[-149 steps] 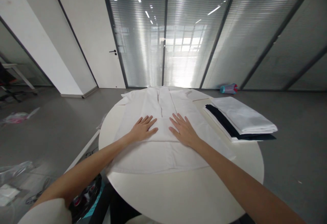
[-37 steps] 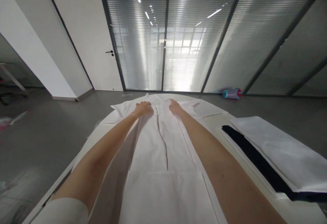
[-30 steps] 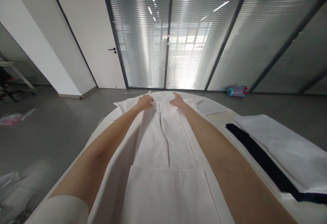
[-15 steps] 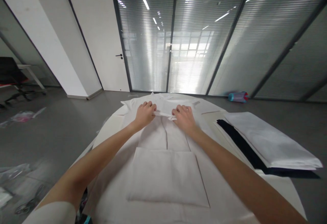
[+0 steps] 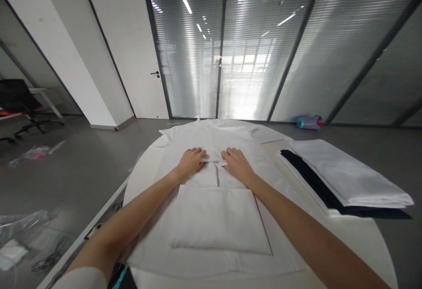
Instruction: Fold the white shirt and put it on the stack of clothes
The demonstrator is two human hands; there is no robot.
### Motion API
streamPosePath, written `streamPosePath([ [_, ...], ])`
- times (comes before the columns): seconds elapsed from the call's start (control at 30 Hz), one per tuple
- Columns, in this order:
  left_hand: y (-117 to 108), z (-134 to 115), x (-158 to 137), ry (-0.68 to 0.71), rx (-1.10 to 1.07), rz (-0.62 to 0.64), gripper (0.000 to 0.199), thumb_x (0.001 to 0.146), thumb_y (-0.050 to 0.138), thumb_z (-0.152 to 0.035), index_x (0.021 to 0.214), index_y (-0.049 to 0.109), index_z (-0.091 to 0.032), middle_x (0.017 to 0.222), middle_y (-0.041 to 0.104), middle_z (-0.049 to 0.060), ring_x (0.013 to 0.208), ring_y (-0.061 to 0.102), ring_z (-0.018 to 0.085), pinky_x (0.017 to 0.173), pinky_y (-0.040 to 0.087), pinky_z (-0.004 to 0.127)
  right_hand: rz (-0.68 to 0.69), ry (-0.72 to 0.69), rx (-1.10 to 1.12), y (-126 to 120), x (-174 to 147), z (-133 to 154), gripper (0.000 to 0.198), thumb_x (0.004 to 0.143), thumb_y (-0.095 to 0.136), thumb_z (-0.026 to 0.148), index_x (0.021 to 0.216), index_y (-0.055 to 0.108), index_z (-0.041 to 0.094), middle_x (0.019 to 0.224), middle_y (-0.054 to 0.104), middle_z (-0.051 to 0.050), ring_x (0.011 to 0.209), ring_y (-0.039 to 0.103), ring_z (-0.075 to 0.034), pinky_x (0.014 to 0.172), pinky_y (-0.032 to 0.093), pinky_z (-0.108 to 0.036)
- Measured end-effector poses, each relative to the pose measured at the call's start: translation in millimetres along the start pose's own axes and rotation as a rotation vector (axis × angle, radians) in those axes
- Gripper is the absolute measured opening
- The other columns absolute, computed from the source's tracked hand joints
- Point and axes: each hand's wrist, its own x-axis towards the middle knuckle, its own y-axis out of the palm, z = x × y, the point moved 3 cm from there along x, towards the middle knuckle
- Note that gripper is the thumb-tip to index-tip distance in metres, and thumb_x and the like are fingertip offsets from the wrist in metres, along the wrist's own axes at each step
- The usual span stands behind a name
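While both arms reach across the round bench (image 5: 356, 240), the left hand (image 5: 192, 160) and right hand (image 5: 236, 163) lie side by side at its middle, fingers curled and pinching a folded edge of the white shirt (image 5: 211, 137). That shirt spreads beneath and beyond them toward the far edge, its folded lower part (image 5: 220, 218) nearer. Folded garments (image 5: 343, 177) sit stacked at the right edge.

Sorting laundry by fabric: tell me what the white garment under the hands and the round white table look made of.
White garment: thin woven cloth, probably cotton or a blend; matt, holding crisp folds and a sewn seam. Both hands, left hand and right hand, grip a folded edge of it. Round white table: hard, smooth top, faint sheen; laminate or painted board, cannot tell which.
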Motion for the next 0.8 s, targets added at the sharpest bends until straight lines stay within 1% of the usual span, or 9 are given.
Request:
streamPosePath([
  [0.07, 3.6, 1.8, 0.6, 0.005, -0.043, 0.042, 0.025, 0.088, 0.06, -0.021, 0.112, 0.06, -0.021, 0.102, 0.067, 0.006, 0.095, 0.063, 0.024, 0.081, 0.048, 0.035, 0.029, -0.005, 0.013, 1.8, 1.2, 0.1, 0.021, 0.084, 0.067, 0.018, 0.105, 0.062, 0.018, 0.107, 0.063, -0.013, 0.099, 0.054, -0.029, 0.084, 0.035, -0.037],
  [0.2, 1.6, 3.4, -2.9, 0.022, -0.047, 0.047, 0.035, 0.087, 0.06, -0.022, 0.122, 0.06, -0.024, 0.109, 0.066, 0.007, 0.1, 0.063, 0.024, 0.084, 0.049, 0.034, 0.053, -0.031, 0.077, 4.2, 1.0, -2.9, 0.017, 0.085, 0.066, 0.021, 0.101, 0.061, 0.019, 0.104, 0.063, -0.01, 0.098, 0.055, -0.027, 0.084, 0.036, -0.036],
  [0.37, -12.1, 9.1, -4.0, 0.008, -0.139, -0.026, 0.028, 0.092, 0.057, -0.04, 0.113, 0.068, -0.024, 0.116, 0.067, 0.007, 0.103, 0.064, 0.025, 0.091, 0.049, 0.039, 0.034, -0.039, 0.205, -2.4, -2.0, -8.8, 0.014, 0.09, 0.062, 0.034, 0.094, 0.063, 0.021, 0.096, 0.063, -0.006, 0.093, 0.056, -0.024, 0.084, 0.037, -0.035],
  [0.47, -16.4, 18.8, 12.8, -0.067, -0.277, -0.115, 0.027, 0.097, 0.047, -0.029, 0.106, 0.071, -0.022, 0.124, 0.066, 0.006, 0.108, 0.065, 0.021, 0.097, 0.049, 0.036, -0.028, 0.058, 0.296, -9.6, 10.6, -10.8, 0.019, 0.096, 0.049, 0.025, 0.095, 0.067, 0.02, 0.101, 0.065, -0.007, 0.099, 0.056, -0.023, 0.09, 0.037, -0.035],
  [0.53, -13.6, 21.6, 29.3, -0.091, -0.339, -0.139, 0.029, 0.097, 0.044, -0.021, 0.112, 0.07, -0.02, 0.127, 0.066, 0.006, 0.114, 0.064, 0.02, 0.101, 0.048, 0.033, -0.059, 0.153, 0.36, -10.7, 27.0, -9.0, 0.028, 0.099, 0.04, 0.019, 0.107, 0.067, 0.018, 0.114, 0.066, -0.009, 0.108, 0.056, -0.022, 0.094, 0.037, -0.035],
  [0.6, -6.5, 19.1, 43.5, -0.075, -0.346, -0.1, 0.033, 0.097, 0.043, -0.018, 0.12, 0.066, -0.019, 0.128, 0.066, 0.007, 0.12, 0.061, 0.02, 0.105, 0.046, 0.033, -0.025, 0.209, 0.406, -6.5, 45.1, -3.4, 0.035, 0.101, 0.035, 0.019, 0.122, 0.063, 0.017, 0.126, 0.063, -0.01, 0.115, 0.055, -0.023, 0.098, 0.037, -0.035],
  [0.67, 1.3, 14.1, 49.1, -0.044, -0.313, -0.021, 0.034, 0.099, 0.041, -0.023, 0.124, 0.064, -0.018, 0.13, 0.065, 0.008, 0.125, 0.058, 0.021, 0.107, 0.044, 0.035, 0.057, 0.212, 0.418, 0.7, 57.9, 3.2, 0.037, 0.103, 0.033, 0.023, 0.127, 0.061, 0.017, 0.129, 0.063, -0.011, 0.118, 0.056, -0.023, 0.099, 0.038, -0.035],
  [0.73, 4.8, 10.2, 43.2, 0.0, -0.272, 0.046, 0.037, 0.1, 0.042, -0.031, 0.129, 0.061, -0.018, 0.135, 0.062, 0.01, 0.13, 0.054, 0.024, 0.11, 0.041, 0.039, 0.122, 0.156, 0.406, 5.3, 59.9, 6.8, 0.037, 0.104, 0.035, 0.028, 0.127, 0.06, 0.016, 0.131, 0.063, -0.012, 0.12, 0.055, -0.023, 0.1, 0.038, -0.036],
  [0.8, 2.0, 9.3, 28.1, 0.052, -0.236, 0.069, 0.045, 0.096, 0.05, -0.04, 0.136, 0.056, -0.02, 0.143, 0.056, 0.011, 0.136, 0.047, 0.027, 0.112, 0.038, 0.043, 0.123, 0.055, 0.379, 3.8, 50.0, 5.4, 0.039, 0.101, 0.043, 0.035, 0.132, 0.057, 0.015, 0.138, 0.058, -0.013, 0.126, 0.051, -0.025, 0.104, 0.035, -0.037],
])
